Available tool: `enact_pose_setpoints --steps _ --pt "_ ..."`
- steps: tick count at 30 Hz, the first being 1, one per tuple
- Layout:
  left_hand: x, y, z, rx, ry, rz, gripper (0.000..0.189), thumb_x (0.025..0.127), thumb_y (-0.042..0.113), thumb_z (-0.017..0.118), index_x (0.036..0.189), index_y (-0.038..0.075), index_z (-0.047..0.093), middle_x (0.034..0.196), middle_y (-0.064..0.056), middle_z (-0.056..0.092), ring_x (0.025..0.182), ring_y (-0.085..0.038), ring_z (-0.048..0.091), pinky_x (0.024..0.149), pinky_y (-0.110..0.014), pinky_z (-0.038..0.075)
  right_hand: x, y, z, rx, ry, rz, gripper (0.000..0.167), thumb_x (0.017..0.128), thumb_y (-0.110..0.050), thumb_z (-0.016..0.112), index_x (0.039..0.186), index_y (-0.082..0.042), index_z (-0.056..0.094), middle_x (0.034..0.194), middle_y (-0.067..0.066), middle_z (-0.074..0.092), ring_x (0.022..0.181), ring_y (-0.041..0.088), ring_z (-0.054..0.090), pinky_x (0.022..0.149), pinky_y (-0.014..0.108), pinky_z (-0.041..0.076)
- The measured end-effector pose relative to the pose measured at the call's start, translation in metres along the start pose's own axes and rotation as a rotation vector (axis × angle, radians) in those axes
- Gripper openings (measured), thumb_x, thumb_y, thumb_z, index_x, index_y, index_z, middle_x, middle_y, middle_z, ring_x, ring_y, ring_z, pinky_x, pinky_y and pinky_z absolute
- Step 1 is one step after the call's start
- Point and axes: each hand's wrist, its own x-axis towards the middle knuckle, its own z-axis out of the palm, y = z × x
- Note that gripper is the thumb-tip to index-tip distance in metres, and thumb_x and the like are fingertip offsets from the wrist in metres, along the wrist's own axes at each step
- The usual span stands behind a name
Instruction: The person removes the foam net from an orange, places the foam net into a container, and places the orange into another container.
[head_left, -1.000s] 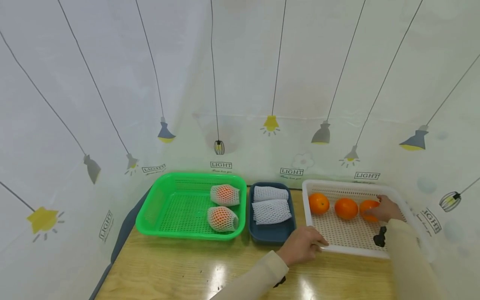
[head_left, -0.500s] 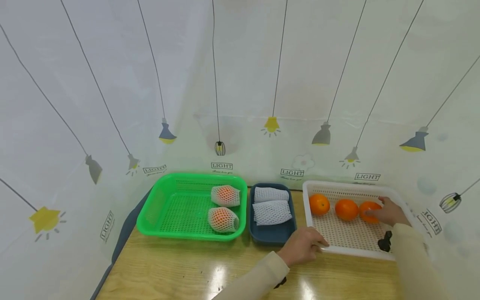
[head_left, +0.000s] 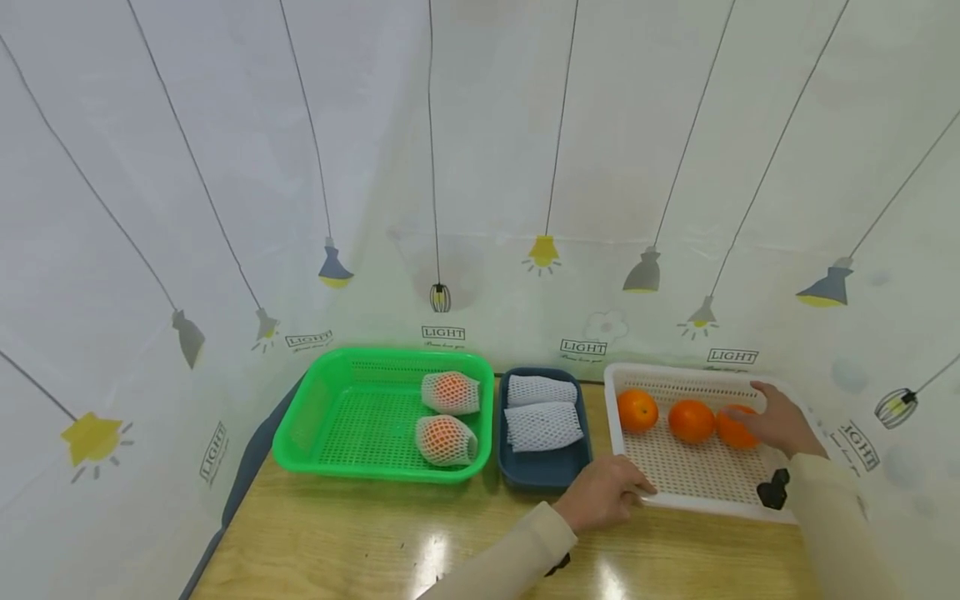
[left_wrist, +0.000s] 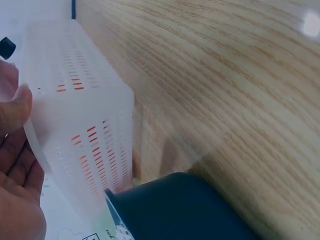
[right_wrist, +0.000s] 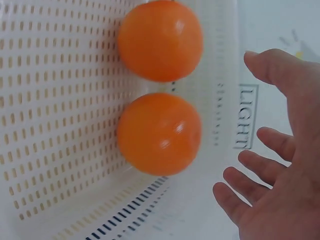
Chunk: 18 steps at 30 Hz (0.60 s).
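Three oranges sit in a row in the white plastic basket (head_left: pixel 720 505): a left one (head_left: pixel 637 411), a middle one (head_left: pixel 691 421) and a right one (head_left: pixel 737 427). My left hand (head_left: pixel 606 492) grips the basket's near left corner; in the left wrist view its thumb lies on the rim of the pale slotted wall (left_wrist: pixel 75 120). Over the basket's right side, my right hand (head_left: pixel 783 423) covers part of the right orange in the head view. The right wrist view shows this hand (right_wrist: pixel 280 165) with fingers spread, apart from the two oranges (right_wrist: pixel 160 134) visible there.
A dark blue tray (head_left: pixel 542 475) with two white foam net sleeves (head_left: pixel 543 426) stands left of the white basket. Farther left, a green basket (head_left: pixel 360 468) holds two net-wrapped fruits (head_left: pixel 446 440). All stand on a wooden table (head_left: pixel 337 533) before a patterned curtain (head_left: pixel 487 167).
My right hand has shifted slightly right, and its fingers have come away from around the right orange. The left hand stays at the basket corner.
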Motion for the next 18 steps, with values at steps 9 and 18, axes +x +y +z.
enact_pose_setpoints --steps 9,18 --pt "0.000 0.003 -0.007 0.106 -0.096 0.008 0.027 0.097 0.023 0.072 0.124 0.028 0.075 0.116 0.017 0.073 0.106 0.004 0.064 0.092 -0.006 0.047 -0.022 -0.033 0.000 0.021 0.075 -0.082 0.103 0.095 -0.054 0.066 0.161 0.004 0.012 0.159 0.042 0.017 0.139 0.066 0.024 0.108 0.080 0.026" --pt "-0.006 0.007 -0.015 0.183 -0.018 0.103 0.029 0.097 0.025 0.072 0.126 0.022 0.073 0.129 0.007 0.067 0.123 -0.005 0.060 0.111 -0.010 0.039 -0.042 -0.053 0.008 0.044 0.059 -0.176 0.102 0.097 -0.058 0.061 0.161 0.004 0.013 0.159 0.042 0.020 0.139 0.066 0.025 0.106 0.081 0.028"
